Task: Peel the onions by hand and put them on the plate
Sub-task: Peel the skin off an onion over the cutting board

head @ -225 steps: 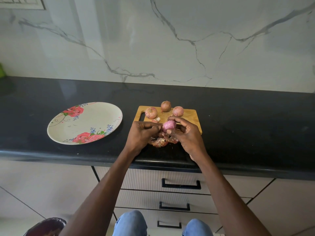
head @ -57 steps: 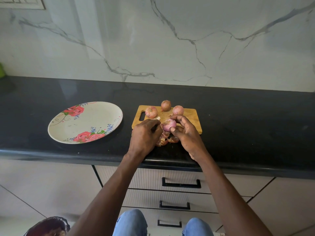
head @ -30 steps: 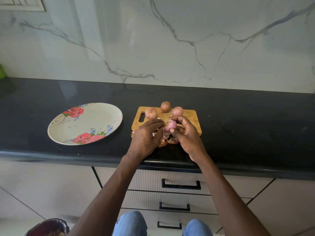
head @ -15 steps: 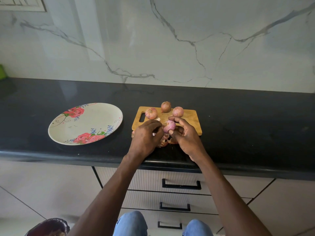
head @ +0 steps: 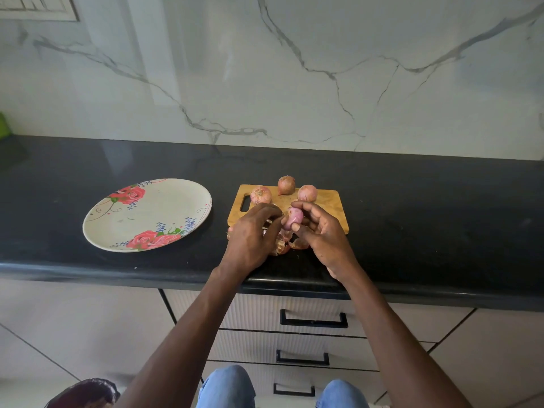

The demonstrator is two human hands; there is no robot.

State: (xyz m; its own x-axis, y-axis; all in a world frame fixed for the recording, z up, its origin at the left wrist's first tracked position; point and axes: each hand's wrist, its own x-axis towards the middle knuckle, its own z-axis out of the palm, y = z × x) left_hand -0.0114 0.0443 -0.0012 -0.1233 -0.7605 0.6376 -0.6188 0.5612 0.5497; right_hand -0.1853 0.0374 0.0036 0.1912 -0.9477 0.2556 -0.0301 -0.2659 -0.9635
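Note:
My right hand [head: 322, 235] grips a pink, mostly peeled onion [head: 293, 217] between thumb and fingers above the near edge of the wooden cutting board [head: 329, 201]. My left hand [head: 251, 235] has its fingertips at the onion's left side, where they pinch at its skin. Three unpeeled onions stand at the back of the board: one on the left [head: 260, 195], one in the middle [head: 286, 184], one on the right [head: 307, 193]. Loose brown skins [head: 284, 245] lie under my hands. The flowered plate [head: 147, 213] sits to the left with nothing on it.
The board and plate rest on a black countertop [head: 426, 225] against a marble wall. Drawers with black handles [head: 313, 319] are below the counter edge. A dark round object [head: 85, 393] sits on the floor at lower left.
My hands stay over the board working on the same onion. The onion has turned slightly in my right hand, and my left fingers have shifted along its left side.

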